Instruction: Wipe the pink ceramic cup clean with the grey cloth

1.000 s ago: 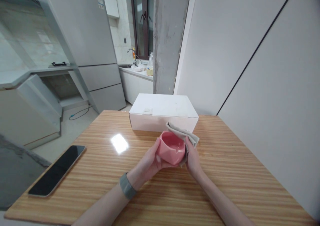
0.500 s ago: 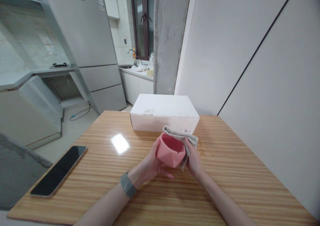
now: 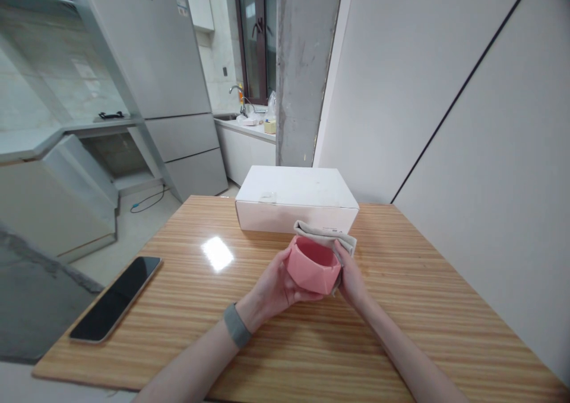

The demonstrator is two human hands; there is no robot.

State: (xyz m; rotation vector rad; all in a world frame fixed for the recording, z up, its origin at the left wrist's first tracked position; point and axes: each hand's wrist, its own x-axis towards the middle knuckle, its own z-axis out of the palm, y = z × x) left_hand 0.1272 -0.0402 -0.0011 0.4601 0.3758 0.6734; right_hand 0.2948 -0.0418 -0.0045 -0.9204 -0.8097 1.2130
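A pink faceted ashtray [image 3: 313, 273] with small notches in its rim is held above the table, its hollow tilted slightly toward me. My left hand [image 3: 278, 287] grips it from the left, with fingers curled beneath the base. At its right side, my right hand [image 3: 351, 275] is closed on a folded grey cloth [image 3: 327, 234] and presses it against the wall of the ashtray. Part of the cloth spreads behind the far rim, and some of it is hidden by the ashtray. The right fingertips are mostly out of sight behind the cloth.
A white box [image 3: 297, 189] lies at the back of the wood-grain table [image 3: 187, 332], just beyond the cloth. On the left by the table's edge is a dark-screened phone [image 3: 116, 299]. A fridge [image 3: 146, 53] and a sink counter [image 3: 247, 145] stand farther back.
The ashtray has turned in my left hand, so its facets and rim notches face differently. My left fingers now lie closer under the base. The view has shifted slightly.
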